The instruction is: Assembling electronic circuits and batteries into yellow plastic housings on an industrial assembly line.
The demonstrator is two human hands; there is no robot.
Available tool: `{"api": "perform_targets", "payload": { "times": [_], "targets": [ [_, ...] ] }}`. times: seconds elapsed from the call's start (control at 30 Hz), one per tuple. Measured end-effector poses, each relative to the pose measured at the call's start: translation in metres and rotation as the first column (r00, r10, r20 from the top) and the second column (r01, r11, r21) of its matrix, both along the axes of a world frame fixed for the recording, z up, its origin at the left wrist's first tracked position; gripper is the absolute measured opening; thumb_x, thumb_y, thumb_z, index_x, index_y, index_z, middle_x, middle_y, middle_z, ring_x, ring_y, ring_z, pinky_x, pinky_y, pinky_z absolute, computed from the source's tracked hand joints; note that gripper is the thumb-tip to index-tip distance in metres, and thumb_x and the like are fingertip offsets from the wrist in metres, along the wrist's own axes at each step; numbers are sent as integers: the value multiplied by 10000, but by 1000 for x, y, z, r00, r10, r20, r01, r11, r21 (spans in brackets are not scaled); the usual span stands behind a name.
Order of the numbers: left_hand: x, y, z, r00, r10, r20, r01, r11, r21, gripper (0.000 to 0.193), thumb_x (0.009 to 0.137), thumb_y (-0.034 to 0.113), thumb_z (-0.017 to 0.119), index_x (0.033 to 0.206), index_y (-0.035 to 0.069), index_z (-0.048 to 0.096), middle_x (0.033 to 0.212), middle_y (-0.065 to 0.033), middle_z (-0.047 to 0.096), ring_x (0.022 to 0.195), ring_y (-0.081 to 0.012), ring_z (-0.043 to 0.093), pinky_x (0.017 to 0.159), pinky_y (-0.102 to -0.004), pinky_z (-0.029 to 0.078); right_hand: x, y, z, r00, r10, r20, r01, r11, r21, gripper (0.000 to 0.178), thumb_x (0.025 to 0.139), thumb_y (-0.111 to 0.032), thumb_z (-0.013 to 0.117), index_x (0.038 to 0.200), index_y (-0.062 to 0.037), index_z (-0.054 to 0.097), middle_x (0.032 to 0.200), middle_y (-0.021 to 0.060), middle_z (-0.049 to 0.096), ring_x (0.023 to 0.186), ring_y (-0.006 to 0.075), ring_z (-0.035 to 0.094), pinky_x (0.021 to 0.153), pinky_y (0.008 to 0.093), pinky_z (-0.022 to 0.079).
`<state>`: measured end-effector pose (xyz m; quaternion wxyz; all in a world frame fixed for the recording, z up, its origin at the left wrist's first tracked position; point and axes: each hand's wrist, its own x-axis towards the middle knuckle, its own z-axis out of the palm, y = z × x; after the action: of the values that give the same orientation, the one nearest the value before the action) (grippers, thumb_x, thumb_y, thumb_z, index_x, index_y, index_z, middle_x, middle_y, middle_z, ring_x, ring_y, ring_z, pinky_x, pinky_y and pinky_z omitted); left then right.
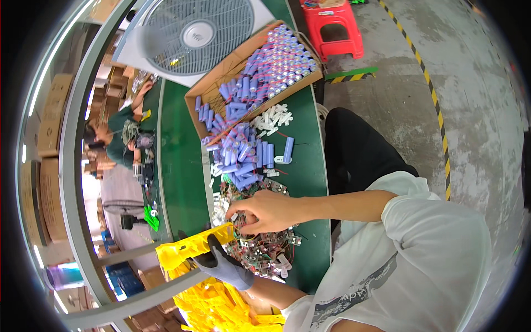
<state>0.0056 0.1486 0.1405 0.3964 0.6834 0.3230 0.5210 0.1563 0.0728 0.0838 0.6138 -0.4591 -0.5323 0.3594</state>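
Gloved left hand [224, 264] grips yellow plastic frame [191, 248]; at 1 o'clock, bare right hand [265, 213] pinches small wired parts [265, 249], whose wires may snag.

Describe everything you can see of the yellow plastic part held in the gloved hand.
The yellow part is a long, flat moulded plastic piece, bright and glossy, with ribs and notched edges. It lies roughly level, tilted slightly up toward the right. The left hand, in a dark glove, grips it from below near its right half. Its right end reaches the pile of small wired boards, close to the bare right hand. More yellow parts are heaped below.
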Motion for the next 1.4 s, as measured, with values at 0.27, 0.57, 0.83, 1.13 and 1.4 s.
{"api": "perform_targets", "payload": {
  "times": [0.27,0.57,0.83,1.13,1.4],
  "targets": [
    [-35,18,2,936,217,278,-254,962,104,412,850,-111,584,1250,-91,486,1181,-151,573,1057,-225,568,965,-390,475,25,-17,-4,807,390,-443,-397,914,82,318,832,-79,697,1122,1,598,1047,72,632,917,136,611,841,286,483],
    [-25,18,10,958,247,147,-265,957,116,510,880,-78,477,1371,-56,344,1183,-208,582,1051,-288,607,968,-414,463,23,-4,-14,882,324,-343,-280,945,171,342,783,-24,730,1108,-39,623,1130,35,596,968,89,595,820,249,492],
    [-13,17,-5,961,91,259,-125,985,118,648,818,-83,463,1425,12,257,1165,-214,568,987,-306,617,849,-434,524,25,-5,-7,919,125,-373,-181,976,-119,264,742,-22,763,988,-3,669,891,49,669,740,96,627,682,231,502],
    [20,-19,-11,975,-206,-88,166,928,-333,616,882,53,522,1447,24,278,1304,-154,488,1095,-239,545,917,-330,443,19,1,-15,804,-37,-593,-36,993,-112,197,831,-138,719,739,-51,569,692,-22,581,579,34,524,530,190,430],
    [46,-31,-51,842,-371,-393,348,928,-131,424,1009,195,377,1371,-25,372,1213,-143,519,1061,-179,514,899,-317,424,16,7,-26,778,-437,-452,501,865,26,342,917,-103,617,612,-41,476,598,-51,439,566,11,338,489,222,272]
  ]
}}
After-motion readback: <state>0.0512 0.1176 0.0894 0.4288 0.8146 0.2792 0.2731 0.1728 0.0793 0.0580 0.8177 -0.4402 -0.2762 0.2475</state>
